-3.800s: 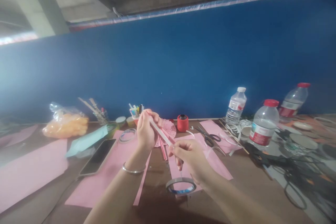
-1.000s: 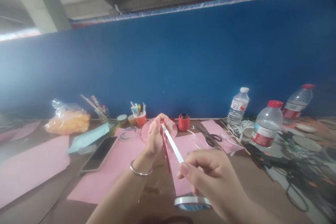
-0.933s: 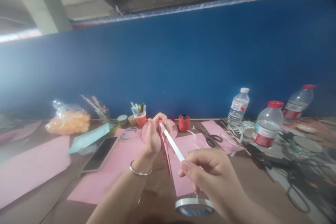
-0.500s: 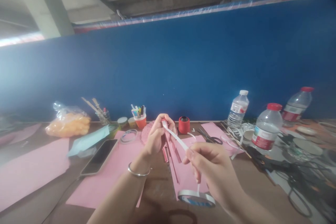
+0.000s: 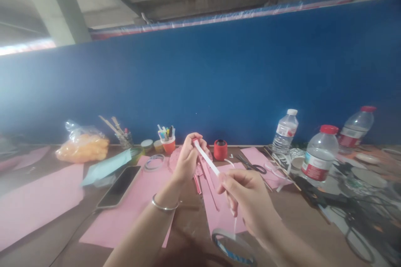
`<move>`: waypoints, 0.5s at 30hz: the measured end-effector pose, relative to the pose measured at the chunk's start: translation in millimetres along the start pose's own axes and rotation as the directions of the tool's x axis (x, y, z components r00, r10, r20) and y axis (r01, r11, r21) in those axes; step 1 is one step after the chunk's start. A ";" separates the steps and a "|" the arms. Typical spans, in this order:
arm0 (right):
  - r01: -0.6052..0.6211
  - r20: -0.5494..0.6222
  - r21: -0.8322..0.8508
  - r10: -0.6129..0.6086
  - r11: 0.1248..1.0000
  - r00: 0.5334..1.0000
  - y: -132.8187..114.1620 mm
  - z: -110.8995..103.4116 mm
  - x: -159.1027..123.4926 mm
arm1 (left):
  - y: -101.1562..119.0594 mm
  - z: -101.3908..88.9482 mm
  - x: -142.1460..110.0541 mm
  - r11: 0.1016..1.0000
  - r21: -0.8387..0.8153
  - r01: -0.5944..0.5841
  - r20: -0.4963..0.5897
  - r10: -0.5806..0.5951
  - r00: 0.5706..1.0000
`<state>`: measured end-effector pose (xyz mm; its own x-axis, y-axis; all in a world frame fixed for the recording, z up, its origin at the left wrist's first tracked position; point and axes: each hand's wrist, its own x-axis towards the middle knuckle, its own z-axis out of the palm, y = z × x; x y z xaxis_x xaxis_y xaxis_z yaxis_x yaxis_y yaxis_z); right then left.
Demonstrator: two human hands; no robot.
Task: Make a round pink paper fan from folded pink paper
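A strip of white tape (image 5: 207,158) runs taut between my two hands. My left hand (image 5: 187,159), with a silver bangle at the wrist, is closed at the far end of the strip, pinching it with a small red piece whose kind I cannot make out. My right hand (image 5: 244,194) pinches the near end between thumb and fingers. Below it dangles the tape roll (image 5: 233,248), joined by a length of tape. Thin pink strips (image 5: 209,185) and pink paper (image 5: 219,212) lie beneath the hands. A pink dotted item (image 5: 176,159) sits partly hidden behind my left hand.
Black scissors (image 5: 255,164) and a red cylinder (image 5: 220,150) lie beyond my hands. On the left are a phone (image 5: 119,187), a tape roll (image 5: 154,162) and a pen cup (image 5: 168,144). Bottles (image 5: 319,154) and cables (image 5: 354,212) crowd the right. A blue partition (image 5: 200,79) stands behind.
The hanging tape roll has swung and tilted, showing more of its open ring. My right hand has shifted slightly, still pinching the tape. The left hand stays nearly in place.
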<state>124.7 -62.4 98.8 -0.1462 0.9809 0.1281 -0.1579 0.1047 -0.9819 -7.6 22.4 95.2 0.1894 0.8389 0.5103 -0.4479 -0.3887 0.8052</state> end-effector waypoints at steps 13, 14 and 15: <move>0.026 -0.011 -0.083 -0.027 0.996 1.000 -5.5 5.2 -8.0 | -0.9 2.7 -1.5 0.996 -0.044 0.072 -0.020 -0.073 0.997; 0.027 -0.015 -0.088 -0.028 0.996 0.999 -5.7 5.3 -7.8 | -0.6 2.5 -1.7 0.996 -0.044 0.076 -0.022 -0.077 0.997; 0.027 -0.018 -0.092 -0.029 0.995 0.999 -5.9 5.4 -7.7 | -0.2 2.3 -2.0 0.996 -0.050 0.080 -0.022 -0.081 0.996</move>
<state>121.5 -71.4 104.4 -0.1244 0.9803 0.1536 -0.0716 0.1456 -0.9868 -5.9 19.9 94.7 0.2056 0.8758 0.4367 -0.4749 -0.3009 0.8270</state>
